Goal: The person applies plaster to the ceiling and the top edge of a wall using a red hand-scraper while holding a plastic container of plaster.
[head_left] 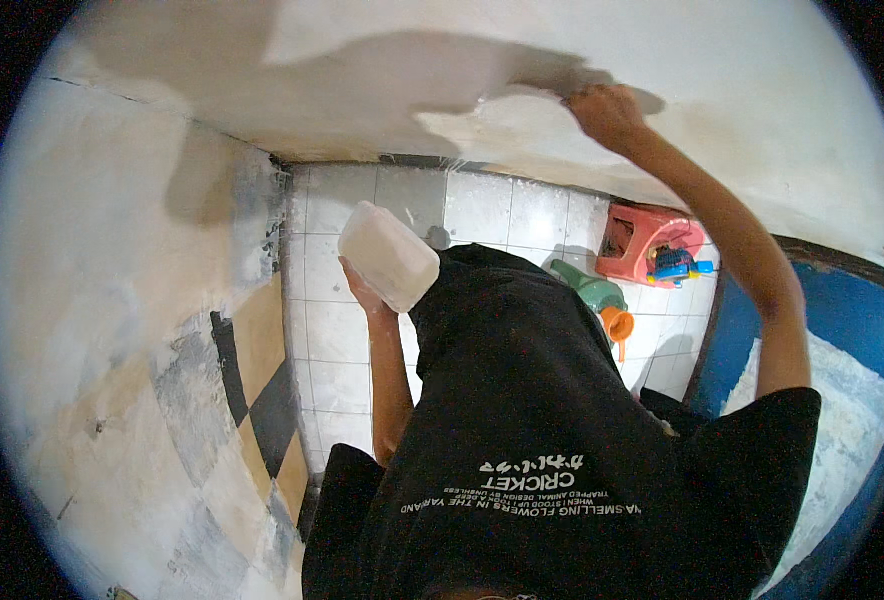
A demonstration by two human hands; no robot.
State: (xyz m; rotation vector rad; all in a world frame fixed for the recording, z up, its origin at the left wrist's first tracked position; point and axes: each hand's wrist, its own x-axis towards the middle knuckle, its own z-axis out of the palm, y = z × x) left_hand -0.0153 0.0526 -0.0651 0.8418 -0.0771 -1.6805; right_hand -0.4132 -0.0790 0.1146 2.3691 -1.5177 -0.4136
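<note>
Evidently, the pale rectangular tub (pixel 387 255) was the held piece, tilted above the white tiled floor (pixel 332 330). Left hand (pixel 362 287) wrapped about its lower left side, fingers mostly hidden behind. Contents: could not tell. Right hand (pixel 607 105) was up against the pale wall (pixel 792 110), its fingers seemingly bent; how tightly closed, and whether on a tool, could not tell. Step in hand, by judgement: working over the patchy wall surface, tub kept near. Next move seemed to call for steady contact there and a secure left hold. Farther out, right side: a green container (pixel 597 290), an orange cup (pixel 617 322), a pink plastic item (pixel 652 222).
</note>
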